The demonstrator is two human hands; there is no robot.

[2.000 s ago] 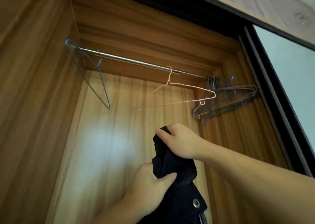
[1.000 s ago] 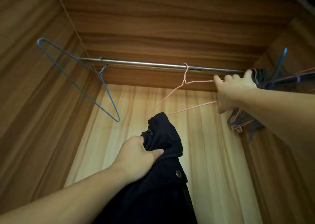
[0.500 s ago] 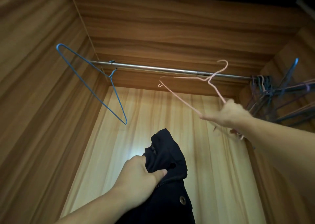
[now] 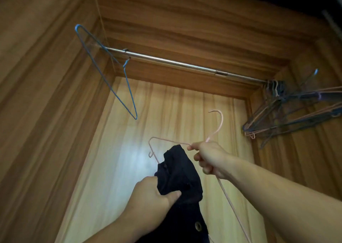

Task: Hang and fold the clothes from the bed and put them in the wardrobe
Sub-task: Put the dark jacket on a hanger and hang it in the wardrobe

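Two hands raised below the wardrobe rail [image 4: 185, 63]. Left hand [image 4: 151, 200] grips the dark garment [image 4: 177, 170], bunched, well under the rail. Right hand [image 4: 209, 158] is curled round the pink wire hanger [image 4: 220, 120], off the rail, touching the garment top. Blue hanger [image 4: 127, 87] hangs at the rail's left end; hanger cluster [image 4: 288, 111] at its right end.

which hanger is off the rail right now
The pink hanger, held in the right hand. The blue hanger and the bunch of hangers hang on the rail.
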